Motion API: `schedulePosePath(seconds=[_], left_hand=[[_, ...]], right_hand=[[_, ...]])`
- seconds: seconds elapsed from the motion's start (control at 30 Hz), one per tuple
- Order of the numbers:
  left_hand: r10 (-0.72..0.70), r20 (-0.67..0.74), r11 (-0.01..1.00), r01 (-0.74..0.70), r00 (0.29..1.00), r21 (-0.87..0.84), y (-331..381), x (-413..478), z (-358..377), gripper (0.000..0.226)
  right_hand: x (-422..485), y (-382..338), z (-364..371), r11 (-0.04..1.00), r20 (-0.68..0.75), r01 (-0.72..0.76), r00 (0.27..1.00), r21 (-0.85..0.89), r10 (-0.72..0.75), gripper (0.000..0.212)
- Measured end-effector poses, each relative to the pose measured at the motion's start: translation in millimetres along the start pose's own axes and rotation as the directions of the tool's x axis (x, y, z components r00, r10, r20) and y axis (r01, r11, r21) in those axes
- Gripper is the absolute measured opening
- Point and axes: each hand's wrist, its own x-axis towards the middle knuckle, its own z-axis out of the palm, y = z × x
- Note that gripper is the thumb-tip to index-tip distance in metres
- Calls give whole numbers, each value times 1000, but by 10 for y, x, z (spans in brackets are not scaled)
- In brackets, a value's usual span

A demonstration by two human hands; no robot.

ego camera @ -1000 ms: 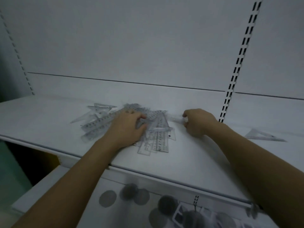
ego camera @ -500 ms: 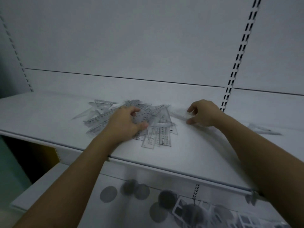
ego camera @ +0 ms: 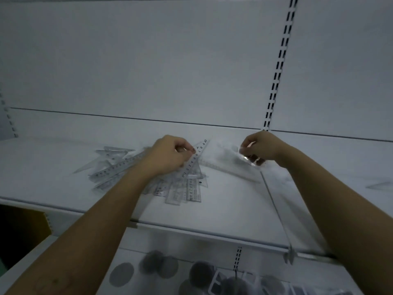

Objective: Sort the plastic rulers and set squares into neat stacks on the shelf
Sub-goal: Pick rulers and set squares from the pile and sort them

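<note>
We are picking from the messy pile [ego camera: 127, 167] on the shelf [ego camera: 223, 205]. Our left hand [ego camera: 170, 155] pinches a ruler [ego camera: 194, 160]. Our right hand [ego camera: 260, 147] pinches a clear piece [ego camera: 248, 159]. Next we should stack them by kind.

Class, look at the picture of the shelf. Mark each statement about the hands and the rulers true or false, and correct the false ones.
1. The left hand grips a numbered ruler. True.
2. The right hand lies flat and open on the shelf. False: its fingers pinch a clear plastic piece.
3. The rulers and set squares already stand in neat stacks. False: most lie overlapping in a loose pile beside the left hand.
4. A lone set square lies at the far right of the shelf, apart from the loose pile. True.
</note>
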Motion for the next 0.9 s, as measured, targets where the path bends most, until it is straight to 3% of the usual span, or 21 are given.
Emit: schedulePosePath(seconds=[0.2,0.3,0.5,0.9], left_hand=[[43,47,993,-38,998,-108,440,157,358,8],[106,100,992,-98,989,-83,709,216,578,6],[184,141,982,-176,973,-63,1244,297,1066,2],[290,232,957,-279,929,-76,2453,464,2270,11]], right_hand=[[-305,314,-464,997,136,-80,987,-14,81,12],[-470,540,-725,992,154,-115,981,-42,120,22],[-738,1012,-1313,980,-17,-120,993,-157,119,26],[-1331,2071,-2470,951,-78,-154,987,-269,138,36]])
